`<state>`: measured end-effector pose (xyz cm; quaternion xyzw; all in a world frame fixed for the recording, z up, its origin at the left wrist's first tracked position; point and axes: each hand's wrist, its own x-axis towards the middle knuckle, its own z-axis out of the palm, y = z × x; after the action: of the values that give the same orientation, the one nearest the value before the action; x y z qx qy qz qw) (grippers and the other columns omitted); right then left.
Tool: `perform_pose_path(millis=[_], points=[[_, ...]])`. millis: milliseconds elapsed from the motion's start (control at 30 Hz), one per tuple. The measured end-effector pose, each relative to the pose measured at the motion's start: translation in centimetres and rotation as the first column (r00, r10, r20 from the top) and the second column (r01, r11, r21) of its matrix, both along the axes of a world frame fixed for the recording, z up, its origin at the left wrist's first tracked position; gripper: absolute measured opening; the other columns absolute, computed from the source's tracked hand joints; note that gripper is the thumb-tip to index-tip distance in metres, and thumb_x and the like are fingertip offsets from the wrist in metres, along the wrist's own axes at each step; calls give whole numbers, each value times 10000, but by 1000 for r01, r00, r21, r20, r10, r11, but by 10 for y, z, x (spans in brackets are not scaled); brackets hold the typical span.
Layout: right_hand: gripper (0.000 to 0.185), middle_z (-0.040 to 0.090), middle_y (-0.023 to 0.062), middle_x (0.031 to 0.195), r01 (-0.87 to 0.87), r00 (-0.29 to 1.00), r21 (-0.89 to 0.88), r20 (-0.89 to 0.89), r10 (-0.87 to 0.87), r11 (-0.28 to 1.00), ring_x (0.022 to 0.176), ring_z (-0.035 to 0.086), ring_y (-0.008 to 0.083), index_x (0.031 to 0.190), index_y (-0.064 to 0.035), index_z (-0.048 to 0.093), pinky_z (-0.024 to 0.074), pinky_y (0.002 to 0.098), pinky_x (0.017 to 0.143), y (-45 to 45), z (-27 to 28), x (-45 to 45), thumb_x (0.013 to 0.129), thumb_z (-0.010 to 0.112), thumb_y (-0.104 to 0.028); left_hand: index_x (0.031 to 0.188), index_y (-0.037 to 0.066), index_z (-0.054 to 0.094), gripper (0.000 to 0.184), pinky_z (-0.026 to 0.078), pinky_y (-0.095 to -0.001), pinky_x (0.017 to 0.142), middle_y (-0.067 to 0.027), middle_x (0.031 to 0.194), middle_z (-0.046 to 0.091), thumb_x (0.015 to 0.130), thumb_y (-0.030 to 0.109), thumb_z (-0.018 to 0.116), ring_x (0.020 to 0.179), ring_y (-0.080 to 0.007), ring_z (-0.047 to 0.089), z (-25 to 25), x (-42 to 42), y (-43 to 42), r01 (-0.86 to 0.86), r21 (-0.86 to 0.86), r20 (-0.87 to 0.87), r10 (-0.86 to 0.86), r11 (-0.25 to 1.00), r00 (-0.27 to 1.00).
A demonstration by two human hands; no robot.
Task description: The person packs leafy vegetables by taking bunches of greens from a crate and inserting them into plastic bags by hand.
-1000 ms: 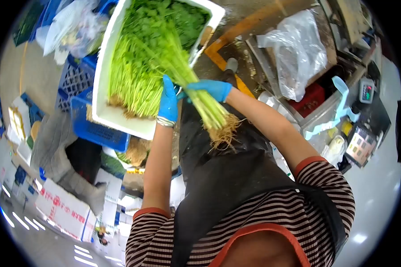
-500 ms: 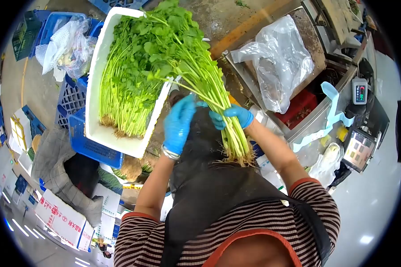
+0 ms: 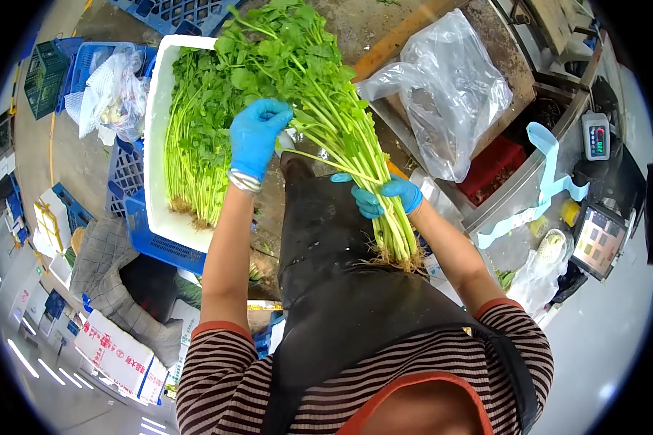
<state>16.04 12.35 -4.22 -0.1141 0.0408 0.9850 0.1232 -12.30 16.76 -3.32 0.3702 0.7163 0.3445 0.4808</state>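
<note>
My right hand (image 3: 387,197), in a blue glove, is wrapped around the lower stalks of a bunch of leafy celery (image 3: 341,123). The bunch slants across my dark apron, roots toward me and leaves pointing away. My left hand (image 3: 257,138), gloved in blue too, is raised beside the bunch's leaves with its fingers curled together in a pinch. Whatever those fingertips hold, if anything, is hidden. Left of that hand, more celery (image 3: 196,138) with roots lies in a white foam box (image 3: 156,145). Leaves of the held bunch overlap the box's far right part.
A clear plastic bag (image 3: 450,94) lies on a board at the right. Beyond it stand a scale display (image 3: 596,138) and a screen (image 3: 601,239), with light-blue tape (image 3: 540,181) hanging nearby. Blue crates (image 3: 159,239) sit under and around the foam box.
My left hand has moved up and left, from above the apron to beside the leaves, and its fingers have curled. My right hand keeps its grip on the celery.
</note>
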Motion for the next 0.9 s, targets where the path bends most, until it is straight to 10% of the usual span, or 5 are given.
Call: perform_pose_path(millis=[200,333,533,800,900], points=[[914,464,20,719,20,999,-30,51,-18,999,583,464,108,1470,47,231,345,263,526,4,2,8,772,725,-278,837,32,678,107,486,-253,675,-83,920,623,761,29,754,734,-157,581,32,18,-10,249,354,-620,27,901,784],[961,490,16,755,-25,1000,41,-15,25,999,629,463,96,1484,78,126,365,259,566,5,0,7,805,702,-284,967,43,683,158,508,-267,722,-72,965,645,811,23,689,790,-138,593,23,21,-7,-132,275,-122,171,952,978],[907,489,26,725,-40,999,61,34,38,997,586,485,104,1454,82,235,373,260,530,6,10,-2,783,719,-292,995,45,662,199,526,-295,765,-121,1020,691,797,62,679,870,-190,676,2,-7,-4,234,-111,-149,-249,966,957],[905,505,19,766,-36,989,86,147,23,996,619,480,99,1463,75,221,388,243,575,6,14,-18,804,693,-327,918,77,671,197,485,-307,766,-117,996,613,769,-51,687,882,-259,599,48,8,-36,325,476,-583,16,817,812],[930,515,21,775,-72,988,99,141,58,992,635,499,98,1465,74,220,402,240,593,7,10,-20,782,701,-334,1065,68,588,236,476,-335,878,-148,1215,558,848,2,653,1028,-240,578,18,-4,-41,95,446,-170,-20,890,985]])
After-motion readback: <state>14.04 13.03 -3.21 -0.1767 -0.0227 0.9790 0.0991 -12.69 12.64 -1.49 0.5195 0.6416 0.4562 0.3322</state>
